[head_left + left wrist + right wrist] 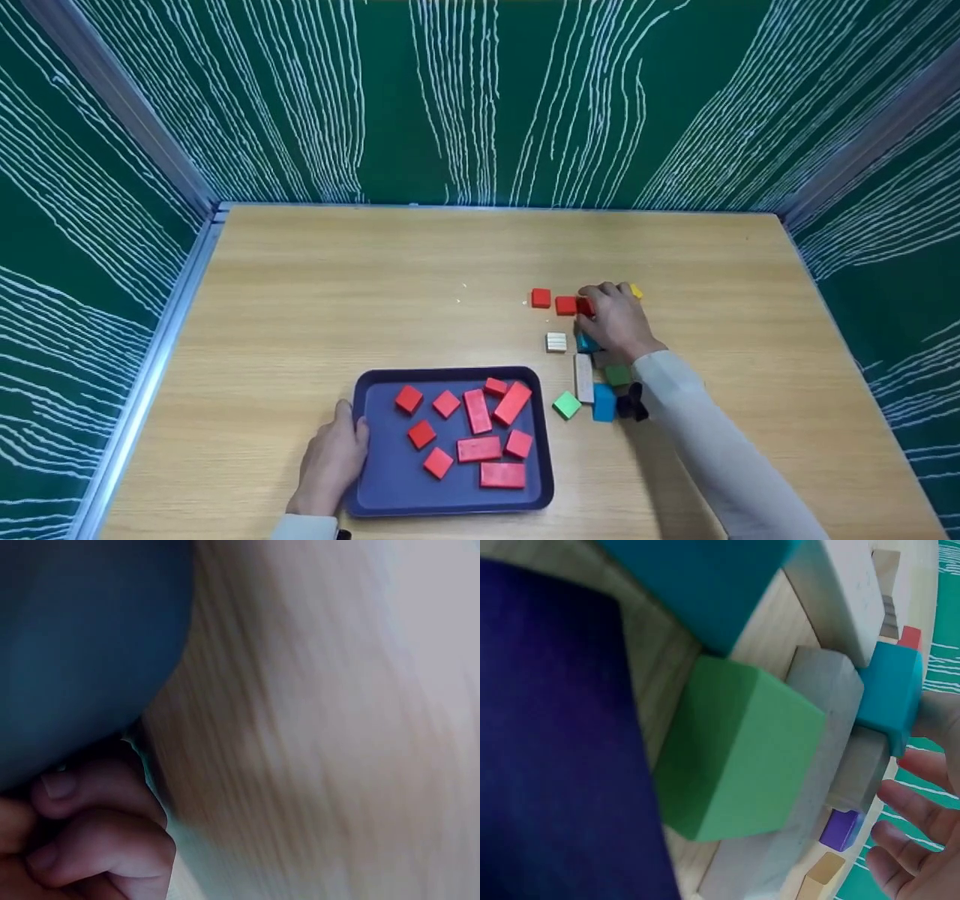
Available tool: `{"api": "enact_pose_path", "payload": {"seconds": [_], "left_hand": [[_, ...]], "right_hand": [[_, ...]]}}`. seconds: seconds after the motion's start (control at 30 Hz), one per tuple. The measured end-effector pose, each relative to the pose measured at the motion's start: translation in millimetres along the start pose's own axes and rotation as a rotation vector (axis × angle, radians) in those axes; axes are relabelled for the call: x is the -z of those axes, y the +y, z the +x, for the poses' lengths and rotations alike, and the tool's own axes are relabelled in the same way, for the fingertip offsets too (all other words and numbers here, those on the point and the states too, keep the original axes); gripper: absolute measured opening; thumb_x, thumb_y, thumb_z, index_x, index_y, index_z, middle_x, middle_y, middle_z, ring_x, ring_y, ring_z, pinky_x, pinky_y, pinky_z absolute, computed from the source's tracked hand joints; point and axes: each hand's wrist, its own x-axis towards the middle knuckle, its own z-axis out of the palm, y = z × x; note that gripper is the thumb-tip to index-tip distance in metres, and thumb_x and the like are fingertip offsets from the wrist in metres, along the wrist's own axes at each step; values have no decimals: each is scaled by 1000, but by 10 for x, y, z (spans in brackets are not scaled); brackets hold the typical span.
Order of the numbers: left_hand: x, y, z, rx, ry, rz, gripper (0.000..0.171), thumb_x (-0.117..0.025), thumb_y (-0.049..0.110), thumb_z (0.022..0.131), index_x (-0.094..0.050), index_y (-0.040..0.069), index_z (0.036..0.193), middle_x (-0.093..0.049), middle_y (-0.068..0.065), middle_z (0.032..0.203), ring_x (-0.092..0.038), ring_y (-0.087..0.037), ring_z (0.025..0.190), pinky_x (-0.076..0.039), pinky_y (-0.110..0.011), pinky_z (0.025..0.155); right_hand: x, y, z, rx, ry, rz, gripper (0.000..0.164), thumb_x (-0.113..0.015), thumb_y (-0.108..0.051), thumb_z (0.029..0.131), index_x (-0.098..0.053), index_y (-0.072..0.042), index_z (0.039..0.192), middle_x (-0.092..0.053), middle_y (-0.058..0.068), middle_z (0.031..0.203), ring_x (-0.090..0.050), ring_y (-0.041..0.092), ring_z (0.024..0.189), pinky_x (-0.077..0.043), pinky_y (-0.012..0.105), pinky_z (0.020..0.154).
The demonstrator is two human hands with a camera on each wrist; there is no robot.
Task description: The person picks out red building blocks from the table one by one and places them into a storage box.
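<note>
A dark blue-purple tray stands on the table, with several red blocks lying loose in it, both cubes and longer bricks. My left hand grips its left rim, thumb on top; in the left wrist view the curled fingers show below the tray's dark side. Beyond the tray to the right, my right hand has thumb and fingers about a small red block. Two more red blocks sit left of it. In the right wrist view a teal block hides the thumb tip.
Below the right hand lie a striped block, a long grey block, a light green cube, a blue block and a darker green one. A yellow piece shows behind the hand. Green walls border the table.
</note>
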Motion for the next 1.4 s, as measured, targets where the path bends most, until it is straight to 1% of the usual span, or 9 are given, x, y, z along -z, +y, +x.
{"api": "enact_pose_path", "payload": {"seconds": [0.1, 0.3, 0.43, 0.53, 0.67, 0.8, 1.03, 1.17, 1.4], "left_hand": [[-5, -1, -5, -9, 7, -3, 21, -47, 18, 104, -48, -1, 114, -50, -6, 65, -49, -21, 51, -35, -34, 44], [-15, -2, -12, -29, 9, -1, 17, -46, 16, 105, -48, -1, 109, -50, -5, 62, -48, -18, 48, -35, -32, 44], [-3, -9, -5, -25, 11, -9, 19, -46, 17, 105, -48, -1, 111, -50, -5, 63, -49, -18, 48, -36, -32, 43], [8, -14, -5, -24, 12, -15, 18, -46, 17, 105, -48, 0, 110, -50, -5, 63, -49, -19, 48, -36, -33, 43], [9, -21, -10, -17, 3, -18, 17, -46, 17, 105, -48, 1, 109, -50, -5, 63, -49, -19, 48, -37, -33, 44], [3, -13, -14, -10, -5, -23, 20, -46, 18, 105, -47, 0, 113, -51, -5, 64, -50, -19, 49, -37, -33, 44], [3, 4, -24, -26, 8, -19, 22, -47, 18, 105, -47, -2, 116, -52, -7, 64, -51, -20, 50, -37, -34, 44], [4, 6, -30, -50, 27, 2, 22, -48, 17, 104, -48, -3, 114, -51, -7, 64, -51, -21, 51, -37, -35, 44], [11, -4, -36, -57, 37, 10, 21, -49, 17, 104, -47, -2, 113, -50, -8, 65, -51, -23, 53, -37, -36, 46]], "right_hand": [[-16, 25, 24, -1, 0, -20, 44, -69, -21, 94, -59, -1, 132, -58, 23, 128, -48, 41, 111, -42, 54, 95], [-28, 45, 42, 51, 48, -51, 34, -71, -16, 92, -65, 2, 119, -64, 24, 114, -54, 42, 99, -45, 53, 89], [1, -6, 40, 51, 71, -49, 36, -73, -17, 91, -65, 1, 120, -64, 23, 115, -54, 41, 99, -46, 53, 89], [54, -110, 25, 57, 96, -48, 39, -74, -17, 91, -63, 0, 123, -62, 22, 119, -53, 40, 103, -45, 53, 91], [100, -335, -18, 113, 120, -30, 43, -77, -19, 89, -63, -2, 126, -61, 20, 121, -52, 38, 106, -45, 52, 92], [87, -645, -128, 204, 101, -1, 46, -79, -24, 88, -63, -6, 127, -61, 17, 122, -53, 35, 108, -47, 49, 87], [-1, -1252, -362, 476, 113, 3, 37, -78, -28, 88, -69, -7, 117, -66, 11, 109, -55, 30, 101, -45, 46, 82], [-48, -1509, -500, 575, 86, -16, 30, -74, -29, 90, -70, -12, 114, -67, 6, 105, -56, 26, 97, -45, 43, 79], [-169, -1808, -690, 692, 9, -27, 30, -73, -32, 92, -71, -14, 116, -67, 3, 105, -56, 22, 96, -45, 40, 81]]}}
